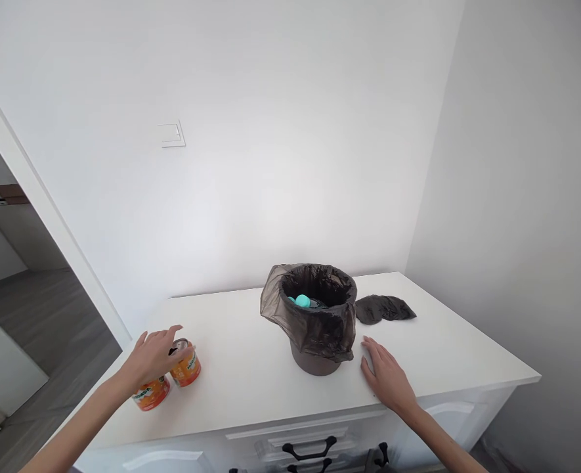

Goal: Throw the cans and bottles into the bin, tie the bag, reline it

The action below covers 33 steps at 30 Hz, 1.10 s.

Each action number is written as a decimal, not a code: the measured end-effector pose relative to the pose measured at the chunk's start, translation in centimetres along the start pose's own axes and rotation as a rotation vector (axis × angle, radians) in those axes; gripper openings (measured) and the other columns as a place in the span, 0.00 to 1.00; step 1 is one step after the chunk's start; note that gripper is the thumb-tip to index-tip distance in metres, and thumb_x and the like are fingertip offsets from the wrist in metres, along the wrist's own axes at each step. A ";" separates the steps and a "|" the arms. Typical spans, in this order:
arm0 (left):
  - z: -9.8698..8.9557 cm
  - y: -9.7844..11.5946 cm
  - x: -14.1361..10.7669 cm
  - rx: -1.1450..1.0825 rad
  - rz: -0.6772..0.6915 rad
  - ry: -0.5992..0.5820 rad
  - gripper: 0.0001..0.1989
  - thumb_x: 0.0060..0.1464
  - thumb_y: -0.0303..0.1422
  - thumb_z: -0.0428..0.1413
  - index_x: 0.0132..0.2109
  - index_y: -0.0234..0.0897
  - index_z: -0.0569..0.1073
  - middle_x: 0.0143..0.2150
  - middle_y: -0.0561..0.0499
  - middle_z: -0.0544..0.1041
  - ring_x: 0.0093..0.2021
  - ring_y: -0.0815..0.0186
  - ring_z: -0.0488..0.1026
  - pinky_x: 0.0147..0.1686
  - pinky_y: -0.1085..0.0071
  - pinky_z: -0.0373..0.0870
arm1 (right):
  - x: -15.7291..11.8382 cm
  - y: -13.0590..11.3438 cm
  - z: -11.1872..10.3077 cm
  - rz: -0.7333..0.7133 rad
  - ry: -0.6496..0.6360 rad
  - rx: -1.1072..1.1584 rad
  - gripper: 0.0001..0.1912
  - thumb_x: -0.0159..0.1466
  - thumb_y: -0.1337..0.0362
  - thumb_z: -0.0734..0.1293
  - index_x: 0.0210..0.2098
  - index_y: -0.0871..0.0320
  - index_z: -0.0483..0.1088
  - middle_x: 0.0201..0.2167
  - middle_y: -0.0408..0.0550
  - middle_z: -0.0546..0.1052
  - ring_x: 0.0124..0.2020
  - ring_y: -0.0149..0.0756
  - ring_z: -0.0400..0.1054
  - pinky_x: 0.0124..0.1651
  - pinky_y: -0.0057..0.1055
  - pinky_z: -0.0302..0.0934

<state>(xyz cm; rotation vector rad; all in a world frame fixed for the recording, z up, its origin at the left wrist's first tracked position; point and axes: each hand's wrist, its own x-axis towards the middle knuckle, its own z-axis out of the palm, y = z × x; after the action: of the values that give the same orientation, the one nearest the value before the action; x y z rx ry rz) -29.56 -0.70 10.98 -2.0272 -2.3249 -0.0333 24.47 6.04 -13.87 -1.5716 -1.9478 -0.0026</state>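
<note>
Countertop [241, 368]: left hand [151, 359] at 2 cans [190, 372], edge [172, 436] nearby.

The left hand [151, 358] hides the nearer can [152, 396] (its top).

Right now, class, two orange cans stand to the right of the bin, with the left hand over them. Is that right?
No: the head view shows the two orange cans standing to the left of the bin, with the left hand over them.

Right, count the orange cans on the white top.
2. Both are by the left hand: one can near its thumb, the other can further left, partly hidden by the hand, which could conceal more.
</note>
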 end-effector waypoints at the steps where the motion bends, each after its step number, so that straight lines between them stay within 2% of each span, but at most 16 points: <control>1: 0.6 -0.3 -0.3 0.008 0.013 -0.023 0.36 0.55 0.54 0.49 0.62 0.35 0.69 0.51 0.36 0.82 0.61 0.41 0.72 0.67 0.41 0.51 | 0.0 -0.1 0.0 0.003 -0.007 -0.005 0.26 0.73 0.57 0.53 0.64 0.62 0.65 0.68 0.55 0.68 0.69 0.49 0.62 0.70 0.49 0.58; 3: 1.4 -0.2 -0.8 0.006 0.053 -0.033 0.31 0.56 0.51 0.50 0.59 0.38 0.72 0.48 0.40 0.83 0.59 0.43 0.74 0.69 0.41 0.46 | -0.1 -0.2 -0.1 0.008 -0.013 -0.009 0.26 0.73 0.57 0.53 0.64 0.61 0.65 0.68 0.55 0.68 0.69 0.48 0.61 0.70 0.48 0.58; 4: 1.4 0.1 -1.0 -0.008 0.074 -0.020 0.28 0.56 0.50 0.50 0.58 0.40 0.72 0.47 0.41 0.83 0.57 0.44 0.76 0.69 0.41 0.47 | -0.1 -0.2 -0.1 0.011 -0.014 -0.008 0.26 0.73 0.57 0.53 0.64 0.61 0.65 0.68 0.55 0.68 0.69 0.48 0.61 0.70 0.48 0.58; 6: 0.5 1.2 -1.4 -0.061 0.096 0.061 0.27 0.57 0.50 0.50 0.56 0.40 0.73 0.47 0.41 0.82 0.51 0.46 0.78 0.63 0.45 0.59 | -0.1 -0.3 -0.1 0.017 -0.012 -0.003 0.26 0.73 0.57 0.53 0.64 0.60 0.65 0.68 0.54 0.68 0.69 0.48 0.62 0.70 0.48 0.58; 7: -0.5 2.1 -1.5 -0.104 0.092 0.130 0.27 0.57 0.51 0.50 0.57 0.40 0.72 0.48 0.41 0.82 0.48 0.47 0.78 0.58 0.47 0.65 | -0.1 -0.3 -0.1 0.018 -0.010 0.002 0.26 0.72 0.57 0.53 0.64 0.59 0.65 0.68 0.54 0.69 0.69 0.48 0.62 0.70 0.48 0.58; 9: -3.2 4.6 -1.9 -0.219 0.070 0.307 0.30 0.59 0.54 0.50 0.60 0.40 0.69 0.52 0.40 0.80 0.46 0.48 0.78 0.47 0.54 0.71 | -0.1 -0.3 -0.1 0.014 -0.005 0.009 0.25 0.72 0.57 0.54 0.64 0.59 0.66 0.68 0.54 0.69 0.69 0.48 0.62 0.70 0.48 0.58; 11: -6.7 7.9 -2.4 -0.379 0.062 0.509 0.32 0.59 0.56 0.53 0.63 0.44 0.66 0.57 0.43 0.77 0.51 0.51 0.77 0.47 0.58 0.73 | 0.0 -0.3 -0.1 0.008 -0.002 0.011 0.25 0.72 0.57 0.54 0.64 0.59 0.66 0.68 0.54 0.69 0.69 0.48 0.62 0.70 0.49 0.58; 13: -9.8 11.9 -2.6 -0.542 0.134 0.607 0.31 0.58 0.55 0.57 0.63 0.47 0.66 0.59 0.47 0.77 0.57 0.52 0.75 0.50 0.61 0.73 | 0.1 -0.3 -0.1 0.007 -0.003 0.012 0.25 0.72 0.58 0.54 0.64 0.59 0.66 0.68 0.54 0.69 0.69 0.49 0.62 0.70 0.49 0.58; 15: -12.0 16.0 -2.2 -0.619 0.237 0.614 0.30 0.57 0.54 0.59 0.62 0.47 0.67 0.59 0.48 0.77 0.57 0.54 0.75 0.51 0.61 0.73 | 0.2 -0.3 -0.2 0.010 -0.002 0.019 0.25 0.72 0.58 0.55 0.64 0.59 0.66 0.68 0.55 0.69 0.69 0.49 0.62 0.70 0.49 0.58; 17: -12.7 19.9 -1.0 -0.622 0.366 0.585 0.29 0.57 0.52 0.60 0.61 0.45 0.68 0.58 0.48 0.77 0.56 0.55 0.75 0.53 0.61 0.73 | 0.3 -0.3 -0.2 0.010 0.005 0.029 0.25 0.72 0.58 0.55 0.64 0.58 0.66 0.68 0.55 0.69 0.69 0.49 0.62 0.70 0.49 0.58; 20: -11.6 24.4 1.6 -0.577 0.491 0.501 0.28 0.59 0.49 0.59 0.61 0.43 0.68 0.57 0.46 0.77 0.56 0.54 0.75 0.54 0.57 0.73 | 0.4 -0.2 -0.3 0.003 0.027 0.040 0.24 0.72 0.59 0.55 0.64 0.58 0.66 0.67 0.55 0.69 0.69 0.48 0.62 0.71 0.48 0.57; 22: -10.4 25.9 3.0 -0.532 0.508 0.424 0.29 0.59 0.49 0.59 0.62 0.42 0.67 0.59 0.44 0.77 0.58 0.51 0.74 0.56 0.54 0.72 | 0.5 -0.2 -0.3 -0.004 0.042 0.045 0.23 0.72 0.60 0.56 0.64 0.58 0.66 0.67 0.55 0.69 0.69 0.48 0.62 0.71 0.48 0.57; 25: -9.1 25.6 3.6 -0.504 0.453 0.360 0.31 0.61 0.53 0.55 0.65 0.41 0.66 0.64 0.41 0.73 0.65 0.49 0.69 0.60 0.53 0.69 | 0.6 -0.2 -0.4 -0.015 0.060 0.050 0.23 0.72 0.60 0.56 0.63 0.57 0.66 0.67 0.54 0.70 0.69 0.47 0.62 0.71 0.48 0.57; 27: -8.8 23.5 2.9 -0.491 0.389 0.372 0.32 0.63 0.55 0.51 0.66 0.42 0.64 0.67 0.42 0.70 0.67 0.50 0.66 0.61 0.54 0.69 | 0.7 -0.2 -0.5 -0.019 0.067 0.052 0.23 0.72 0.61 0.56 0.63 0.58 0.66 0.67 0.55 0.70 0.68 0.47 0.62 0.71 0.48 0.57; 30: -8.1 17.5 1.4 -0.360 0.291 0.411 0.31 0.63 0.57 0.49 0.66 0.45 0.65 0.67 0.45 0.71 0.67 0.48 0.66 0.62 0.52 0.66 | 0.7 -0.3 -0.7 -0.012 0.065 0.053 0.23 0.72 0.60 0.56 0.63 0.58 0.66 0.67 0.55 0.70 0.68 0.47 0.63 0.71 0.48 0.57; 33: -6.1 9.1 -0.2 -0.181 0.189 0.416 0.33 0.58 0.60 0.49 0.59 0.43 0.71 0.60 0.42 0.76 0.64 0.43 0.68 0.63 0.47 0.65 | 0.7 -0.4 -0.8 -0.001 0.050 0.059 0.23 0.72 0.60 0.56 0.62 0.58 0.67 0.67 0.55 0.70 0.69 0.48 0.62 0.71 0.48 0.57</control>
<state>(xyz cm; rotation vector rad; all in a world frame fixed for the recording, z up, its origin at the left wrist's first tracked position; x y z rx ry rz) -20.33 -0.02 16.88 -2.0632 -1.9303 -0.6135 24.46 6.25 -12.76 -1.5180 -1.8937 0.0149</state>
